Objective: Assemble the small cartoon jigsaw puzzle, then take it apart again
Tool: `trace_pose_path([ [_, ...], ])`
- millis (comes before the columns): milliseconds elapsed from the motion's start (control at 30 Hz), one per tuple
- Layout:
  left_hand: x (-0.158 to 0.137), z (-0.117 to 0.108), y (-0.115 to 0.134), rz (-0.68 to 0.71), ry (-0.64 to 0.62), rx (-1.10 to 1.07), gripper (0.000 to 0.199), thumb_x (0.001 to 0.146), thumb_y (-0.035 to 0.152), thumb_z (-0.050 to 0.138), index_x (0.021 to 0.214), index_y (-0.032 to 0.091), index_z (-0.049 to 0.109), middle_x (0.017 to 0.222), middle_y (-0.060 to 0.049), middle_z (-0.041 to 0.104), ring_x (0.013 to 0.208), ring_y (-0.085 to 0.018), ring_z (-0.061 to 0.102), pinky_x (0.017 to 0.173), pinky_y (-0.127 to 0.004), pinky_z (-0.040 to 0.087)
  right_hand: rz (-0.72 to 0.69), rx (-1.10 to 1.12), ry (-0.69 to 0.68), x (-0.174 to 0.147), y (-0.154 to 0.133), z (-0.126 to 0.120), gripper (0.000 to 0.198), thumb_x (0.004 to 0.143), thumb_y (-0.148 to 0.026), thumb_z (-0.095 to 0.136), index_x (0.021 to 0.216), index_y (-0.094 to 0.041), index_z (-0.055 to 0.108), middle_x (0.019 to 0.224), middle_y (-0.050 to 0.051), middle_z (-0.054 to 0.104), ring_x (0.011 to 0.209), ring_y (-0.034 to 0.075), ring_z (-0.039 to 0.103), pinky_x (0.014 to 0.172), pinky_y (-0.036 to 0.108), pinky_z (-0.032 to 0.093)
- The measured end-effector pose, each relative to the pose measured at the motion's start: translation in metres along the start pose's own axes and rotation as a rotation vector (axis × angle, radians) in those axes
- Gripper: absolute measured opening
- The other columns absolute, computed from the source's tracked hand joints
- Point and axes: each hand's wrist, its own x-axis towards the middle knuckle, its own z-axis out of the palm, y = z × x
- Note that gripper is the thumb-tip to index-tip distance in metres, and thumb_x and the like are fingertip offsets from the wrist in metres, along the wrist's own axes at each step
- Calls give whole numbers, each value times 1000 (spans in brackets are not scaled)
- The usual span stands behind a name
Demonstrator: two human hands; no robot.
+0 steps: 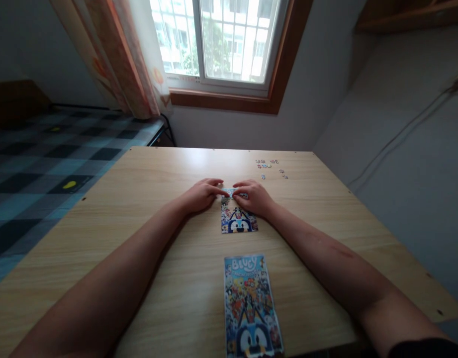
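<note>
Centrally, the left hand [202, 195], fingers parted and empty, and right hand [255, 196], fingers bent, grip unclear, touch the puzzle [239, 225].

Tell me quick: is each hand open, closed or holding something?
Left hand: open, at the far-left corner of the jigsaw puzzle.
Right hand: fingers bent over the jigsaw puzzle's far-right part; whether its grip holds anything cannot be told.

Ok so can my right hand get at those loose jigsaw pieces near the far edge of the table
Probably yes: the loose jigsaw pieces lie a little beyond the right hand with nothing visible blocking the way, though it's at the partly assembled jigsaw puzzle.
</note>
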Motion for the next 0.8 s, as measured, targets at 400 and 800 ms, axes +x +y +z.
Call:
trace_pose_path([
  [400,-2,-8,26,76,60,283,33,89,19,57,110,34,78,140,-3,60,127,-28,53,111,-50,43,-65,-23,87,3,0,6,11,81,-19,74,85,-27,79,116,0,72,117,22,59,108,40,44],
  [800,-2,-4,17,37,107,132,33,91,20,50,102,31,79,136,-4,62,118,-25,61,106,-47,49,279,70,671,18,50,-51,23,92,-29,55,96,-19,76,109,9,73,111,24,63,106,41,44],
])
